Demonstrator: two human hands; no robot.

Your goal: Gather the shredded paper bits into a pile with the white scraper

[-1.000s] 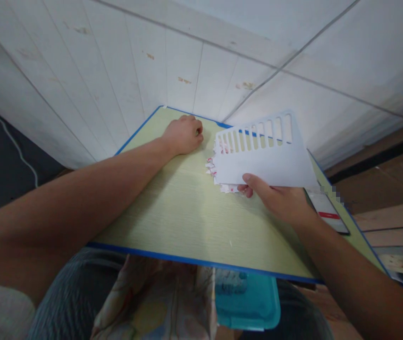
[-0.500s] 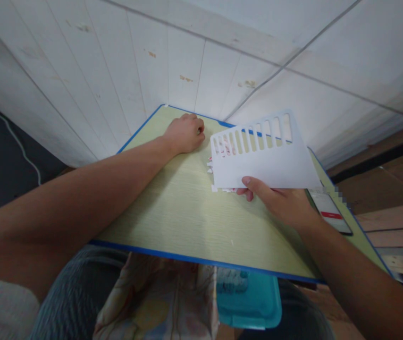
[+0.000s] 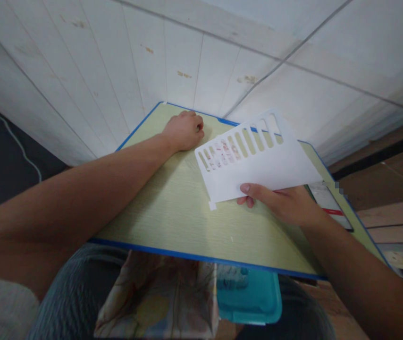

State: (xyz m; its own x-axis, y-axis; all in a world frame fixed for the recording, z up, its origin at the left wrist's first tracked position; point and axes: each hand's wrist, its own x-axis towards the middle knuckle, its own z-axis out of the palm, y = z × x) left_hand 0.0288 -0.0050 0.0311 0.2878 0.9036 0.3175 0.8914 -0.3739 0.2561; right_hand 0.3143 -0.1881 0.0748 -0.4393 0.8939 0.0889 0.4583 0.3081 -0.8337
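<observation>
My right hand (image 3: 275, 200) grips the lower edge of a white slotted sheet (image 3: 258, 172), thumb on top and fingers underneath. The sheet is tilted above the table, with a row of rounded slots along its far side. Through some left slots, pieces of paper with reddish print (image 3: 228, 151) show. A small white scrap (image 3: 212, 206) shows at the sheet's lower left corner. My left hand (image 3: 184, 131) rests on the table left of the sheet, its fingers curled into a loose fist. Nothing shows in it, and it does not touch the sheet.
The pale green table (image 3: 173, 203) has a blue edge and stands against a white panelled wall (image 3: 91, 71) with a grey cable (image 3: 275, 68). A phone (image 3: 332, 208) lies behind my right wrist. Below the front edge are a patterned box (image 3: 162, 302) and a turquoise container (image 3: 254, 297).
The slotted sheet has turned and shifted left, its left side coming down nearer the table over the printed pieces. My right hand moved with it; the left hand stayed in place.
</observation>
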